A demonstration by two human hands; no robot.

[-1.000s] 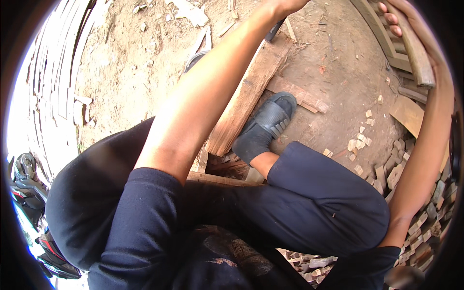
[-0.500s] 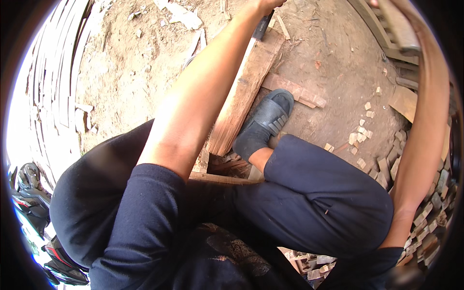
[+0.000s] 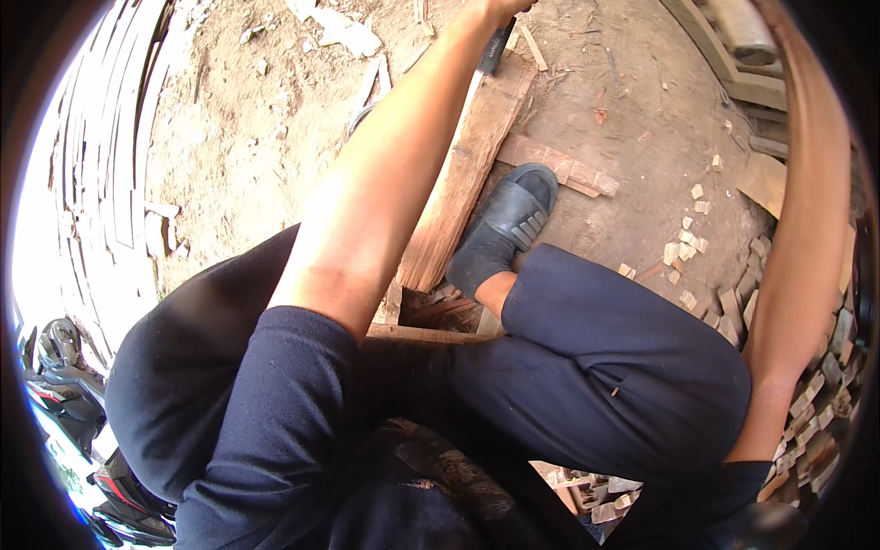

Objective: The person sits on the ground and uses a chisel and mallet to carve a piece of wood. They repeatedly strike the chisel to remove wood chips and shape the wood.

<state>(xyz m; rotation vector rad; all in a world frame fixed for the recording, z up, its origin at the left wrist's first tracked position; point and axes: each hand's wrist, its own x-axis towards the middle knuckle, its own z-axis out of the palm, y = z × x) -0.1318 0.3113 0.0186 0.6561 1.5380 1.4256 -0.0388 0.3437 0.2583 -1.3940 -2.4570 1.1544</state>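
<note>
My left hand is at the top edge, partly cut off, its fingers closed round a black tool. The tool's lower end meets the far end of a thick wooden beam; its upper part is hidden. My right forearm rises along the right side, and its hand runs out of the picture at the top. Beside that wrist hangs a pale, thick, club-like tool with a dark grey end, raised off the ground. My foot in a grey slide sandal rests against the beam's right side.
A short flat board lies crosswise under the beam. Small wood offcuts are scattered to the right, near a heap of blocks. Long slats lie at far left, with a motorcycle below them. Timber edges the upper right.
The pale club-like tool has moved up toward the top edge, along with my right hand. My left hand and the black tool stay at the beam's end. The view has shifted slightly.
</note>
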